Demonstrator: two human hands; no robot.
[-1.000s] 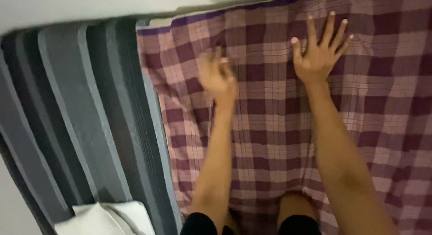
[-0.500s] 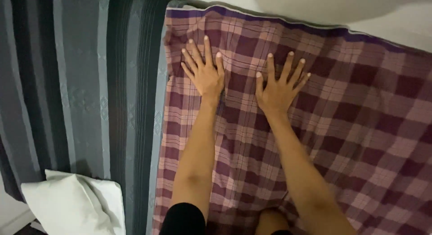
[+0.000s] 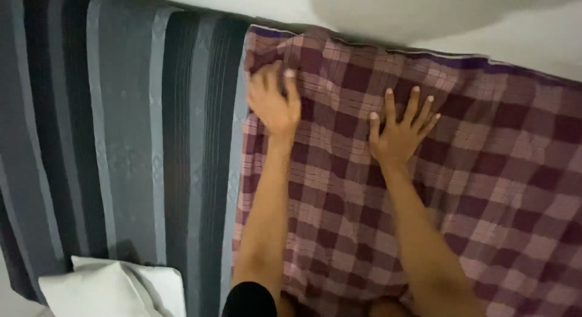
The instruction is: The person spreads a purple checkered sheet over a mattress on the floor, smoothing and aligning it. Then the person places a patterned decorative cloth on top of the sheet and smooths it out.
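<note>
Grey striped bedding [image 3: 127,141] carries a purple checked cloth [image 3: 485,189], its long axis running rightward along the pale wall [image 3: 242,1]. Left hand [image 3: 273,101], blurred, fingers slightly curled, presses its corner; right hand [image 3: 400,132] lies flat, fingers spread, gripping nothing.

the checked cloth [image 3: 485,189] lies spread on the right part of the striped mattress [image 3: 121,141], its far edge along the wall [image 3: 515,38]. the left hand [image 3: 273,101] rests on the cloth near its far left corner. the right hand [image 3: 401,132] lies flat on the cloth, to the right of the left hand. a pillow [image 3: 109,290] lies on the mattress at the near left, well apart from the cloth.
</note>
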